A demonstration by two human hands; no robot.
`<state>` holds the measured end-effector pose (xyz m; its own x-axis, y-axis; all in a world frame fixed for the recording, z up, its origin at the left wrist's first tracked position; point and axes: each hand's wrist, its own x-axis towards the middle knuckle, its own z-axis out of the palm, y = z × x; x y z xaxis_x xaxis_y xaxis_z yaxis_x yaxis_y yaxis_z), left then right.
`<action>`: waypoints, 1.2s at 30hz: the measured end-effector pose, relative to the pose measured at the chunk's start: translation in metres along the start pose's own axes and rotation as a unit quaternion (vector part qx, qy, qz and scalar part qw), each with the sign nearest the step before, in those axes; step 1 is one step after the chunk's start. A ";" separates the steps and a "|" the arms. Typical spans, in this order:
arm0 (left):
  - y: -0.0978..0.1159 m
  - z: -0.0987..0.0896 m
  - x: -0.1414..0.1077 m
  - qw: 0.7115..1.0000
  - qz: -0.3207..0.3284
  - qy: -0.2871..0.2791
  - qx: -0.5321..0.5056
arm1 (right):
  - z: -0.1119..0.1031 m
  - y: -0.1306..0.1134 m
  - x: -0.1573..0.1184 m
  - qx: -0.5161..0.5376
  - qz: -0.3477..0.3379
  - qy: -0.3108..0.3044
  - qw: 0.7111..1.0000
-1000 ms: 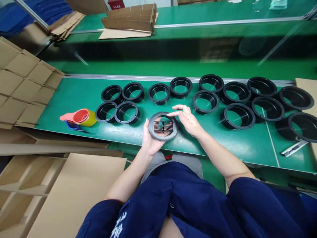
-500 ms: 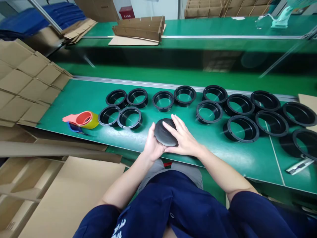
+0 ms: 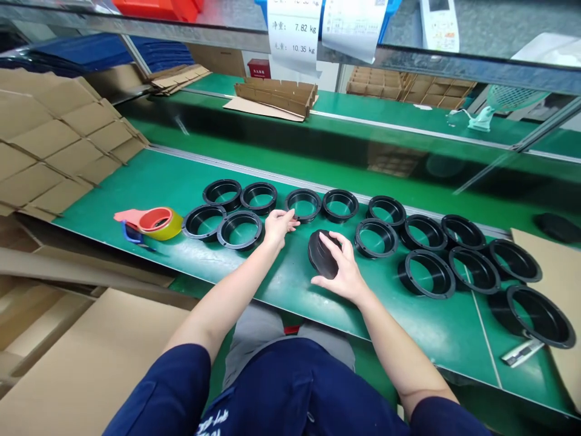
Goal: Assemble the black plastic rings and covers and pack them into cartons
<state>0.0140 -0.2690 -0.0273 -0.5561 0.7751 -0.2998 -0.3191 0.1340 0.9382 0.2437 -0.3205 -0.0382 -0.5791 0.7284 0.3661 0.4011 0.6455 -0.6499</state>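
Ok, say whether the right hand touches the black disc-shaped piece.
Touching: in the head view, the right hand holds the black disc-shaped piece, fingers across it.

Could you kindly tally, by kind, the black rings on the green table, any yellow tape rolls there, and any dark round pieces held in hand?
Black rings: 14
Yellow tape roll: 1
Dark round piece in the right hand: 1
Total: 16

The right hand (image 3: 345, 266) covers part of the round black piece (image 3: 320, 255); whether the left hand (image 3: 278, 230) touches the black ring (image 3: 303, 195) beyond it cannot be told. The upper edge cuts off the red container (image 3: 158, 8), and some print on the right-hand paper label (image 3: 353, 29) is too small to read
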 end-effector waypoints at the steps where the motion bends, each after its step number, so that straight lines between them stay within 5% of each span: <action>1: 0.000 -0.004 -0.005 1.000 0.005 -0.007 -0.007 | 0.000 0.001 0.000 -0.002 -0.005 0.000 1.000; 8: -0.019 -0.051 -0.101 0.997 -0.007 -0.062 -0.038 | -0.001 -0.010 0.006 -0.117 -0.046 0.032 0.992; 13: -0.036 -0.074 -0.150 0.992 -0.049 -0.093 -0.074 | 0.008 -0.032 0.022 -0.190 -0.060 -0.064 0.978; 21: -0.033 -0.098 -0.154 0.992 -0.055 -0.077 -0.088 | 0.026 -0.044 0.036 -0.263 -0.075 -0.161 0.948; 26: -0.032 -0.116 -0.154 0.994 -0.029 -0.033 -0.096 | 0.009 -0.052 0.048 -0.241 -0.094 -0.175 0.950; 30: -0.036 -0.118 -0.148 0.995 -0.013 -0.001 -0.099 | 0.009 -0.059 0.063 -0.222 -0.069 -0.132 0.964; 36: -0.037 -0.111 -0.138 0.995 0.094 0.011 0.002 | 0.036 -0.053 0.067 -0.237 -0.046 -0.202 0.949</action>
<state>0.0177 -0.4500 -0.0401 -0.6226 0.7730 -0.1218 -0.2038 -0.0099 0.9790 0.1584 -0.3139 -0.0033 -0.8135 0.5787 0.0583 0.5549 0.8023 -0.2199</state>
